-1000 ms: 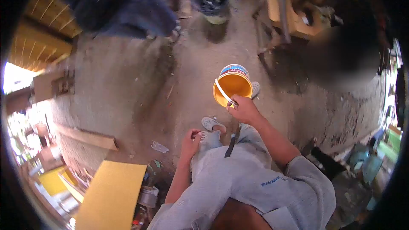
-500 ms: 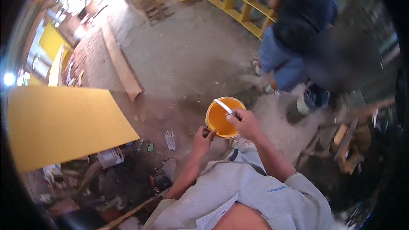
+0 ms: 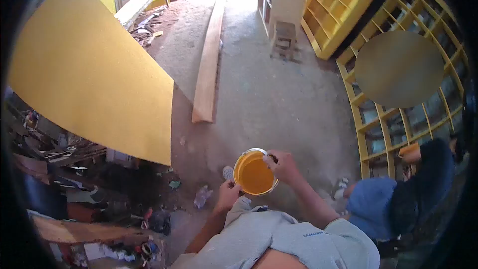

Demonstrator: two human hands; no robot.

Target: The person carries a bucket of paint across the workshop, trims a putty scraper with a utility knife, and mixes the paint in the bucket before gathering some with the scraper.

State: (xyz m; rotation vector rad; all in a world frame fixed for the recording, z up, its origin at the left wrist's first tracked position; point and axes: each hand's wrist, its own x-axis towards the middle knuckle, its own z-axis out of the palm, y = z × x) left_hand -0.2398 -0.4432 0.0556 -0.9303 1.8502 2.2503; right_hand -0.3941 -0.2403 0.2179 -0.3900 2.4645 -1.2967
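A bucket (image 3: 255, 175) with orange-yellow paint inside and a pale rim is held in front of my body. My left hand (image 3: 229, 195) is closed at its lower left edge, the thumb near the rim. My right hand (image 3: 285, 167) grips the upper right edge, where a whitish handle (image 3: 255, 150) runs along the rim. Something dark shows at the right fingertips; I cannot make out what it is.
A large yellow panel (image 3: 109, 79) juts in at left above scrap. A long plank (image 3: 208, 65) lies on the floor ahead. A stool (image 3: 285, 35) and yellow shelving (image 3: 343, 2) stand beyond. At right, a person (image 3: 393, 197) works by a yellow grid frame (image 3: 366, 125).
My view has swung to the right and up along the room. The bucket's handle has dropped from across the opening to the rim. My left hand has closed on the bucket's edge.
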